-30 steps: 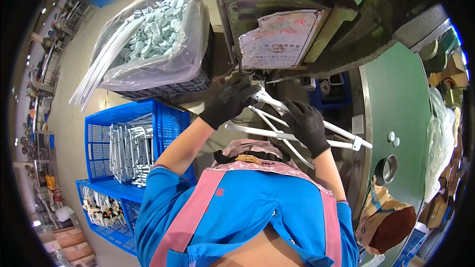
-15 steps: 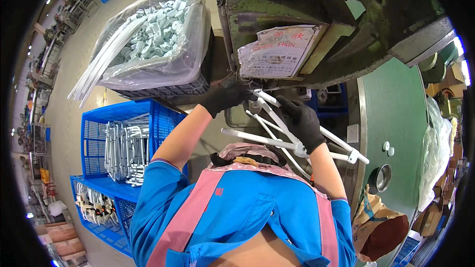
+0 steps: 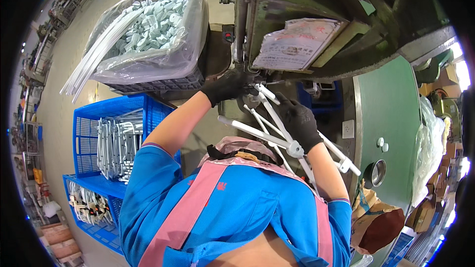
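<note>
My right hand point(image 3: 299, 122), in a black glove, has its fingers closed round a white tubular frame point(image 3: 267, 132). The frame's several tubes meet at a round white joint and spread out in front of my chest. Its far end reaches up to the underside of a green machine point(image 3: 267, 15). My left hand point(image 3: 226, 88), gloved in black too, is at the machine's lower edge, close beside that tube end. Its fingers look bent, but their tips are hidden against the dark metal, and what they grip does not show.
A plastic-lined crate point(image 3: 148, 81) of pale caps and long white strips stands at far left. Nearer are blue baskets point(image 3: 81, 143) with white tube pieces. On the right, a green tabletop point(image 3: 383, 104) carries a round metal dish point(image 3: 378, 173) and small white caps; a brown paper sack point(image 3: 373, 217) stands nearby.
The whole view has shifted slightly, with the machine farther right and the baskets farther left. Both hands keep nearly the same places at the frame and machine.
</note>
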Motion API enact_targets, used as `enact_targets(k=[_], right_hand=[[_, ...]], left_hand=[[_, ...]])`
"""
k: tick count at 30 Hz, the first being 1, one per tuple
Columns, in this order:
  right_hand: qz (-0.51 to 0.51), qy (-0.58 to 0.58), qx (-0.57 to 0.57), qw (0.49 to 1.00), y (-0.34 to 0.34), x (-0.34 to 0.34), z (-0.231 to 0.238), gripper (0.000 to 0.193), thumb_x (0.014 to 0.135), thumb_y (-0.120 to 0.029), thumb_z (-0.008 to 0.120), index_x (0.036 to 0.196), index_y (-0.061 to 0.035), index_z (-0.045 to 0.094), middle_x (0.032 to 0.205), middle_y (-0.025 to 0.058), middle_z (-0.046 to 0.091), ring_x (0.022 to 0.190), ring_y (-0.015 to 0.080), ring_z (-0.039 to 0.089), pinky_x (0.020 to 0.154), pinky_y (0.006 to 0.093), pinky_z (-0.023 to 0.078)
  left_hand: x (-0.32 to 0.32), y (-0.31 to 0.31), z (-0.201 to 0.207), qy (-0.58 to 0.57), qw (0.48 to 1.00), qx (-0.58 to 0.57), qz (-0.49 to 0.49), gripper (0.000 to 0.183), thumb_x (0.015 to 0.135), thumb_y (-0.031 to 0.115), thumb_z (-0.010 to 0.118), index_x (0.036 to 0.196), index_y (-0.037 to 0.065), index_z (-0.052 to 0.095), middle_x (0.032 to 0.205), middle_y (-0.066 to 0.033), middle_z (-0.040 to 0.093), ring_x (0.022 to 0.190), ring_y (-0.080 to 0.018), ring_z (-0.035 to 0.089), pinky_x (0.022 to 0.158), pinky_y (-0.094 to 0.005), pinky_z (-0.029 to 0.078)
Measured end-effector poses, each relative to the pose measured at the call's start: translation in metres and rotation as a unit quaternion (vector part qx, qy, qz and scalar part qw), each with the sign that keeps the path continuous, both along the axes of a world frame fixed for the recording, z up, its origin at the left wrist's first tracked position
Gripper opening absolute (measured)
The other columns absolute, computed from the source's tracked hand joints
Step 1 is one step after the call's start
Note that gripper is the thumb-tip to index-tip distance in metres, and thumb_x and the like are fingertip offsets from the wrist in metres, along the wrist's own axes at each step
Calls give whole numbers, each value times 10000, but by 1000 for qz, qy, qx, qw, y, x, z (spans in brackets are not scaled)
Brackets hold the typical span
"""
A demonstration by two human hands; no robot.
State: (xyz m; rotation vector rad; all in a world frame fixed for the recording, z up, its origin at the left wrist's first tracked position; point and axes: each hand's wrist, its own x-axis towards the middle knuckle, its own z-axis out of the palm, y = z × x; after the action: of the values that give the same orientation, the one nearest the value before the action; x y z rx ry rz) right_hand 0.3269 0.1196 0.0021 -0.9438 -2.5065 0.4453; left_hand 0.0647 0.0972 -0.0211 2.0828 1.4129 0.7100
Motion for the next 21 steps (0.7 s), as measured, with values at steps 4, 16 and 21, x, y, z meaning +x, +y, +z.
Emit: enact_targets(k=[4,16,21], right_hand=[[75,-36,-169,982,21,-6,-20,394,863,-174,541,1255,-133,548,852,205,644,754,379,623,682,475,484],[1,-116,-45,992,-13,-15,7,491,881,-373,574,1292,-115,497,834,175,655,750,345,645,613,430,498],[-3,-170,49,984,-62,49,27,1045,586,-511,794,1373,0,332,1270,194,477,1119,359,499,944,515,358]], left_hand=[[7,-6,19,90,993,82,-9,358,803,218,664,1148,125,636,1013,-127,659,965,-297,617,834,-415,492],[5,-12,5,62,984,169,9,473,808,324,658,1217,102,573,1064,-169,623,995,-323,594,869,-402,470],[-11,-14,3,-88,991,-93,30,557,829,216,620,1326,44,435,1170,-194,564,1073,-298,550,919,-359,434]])
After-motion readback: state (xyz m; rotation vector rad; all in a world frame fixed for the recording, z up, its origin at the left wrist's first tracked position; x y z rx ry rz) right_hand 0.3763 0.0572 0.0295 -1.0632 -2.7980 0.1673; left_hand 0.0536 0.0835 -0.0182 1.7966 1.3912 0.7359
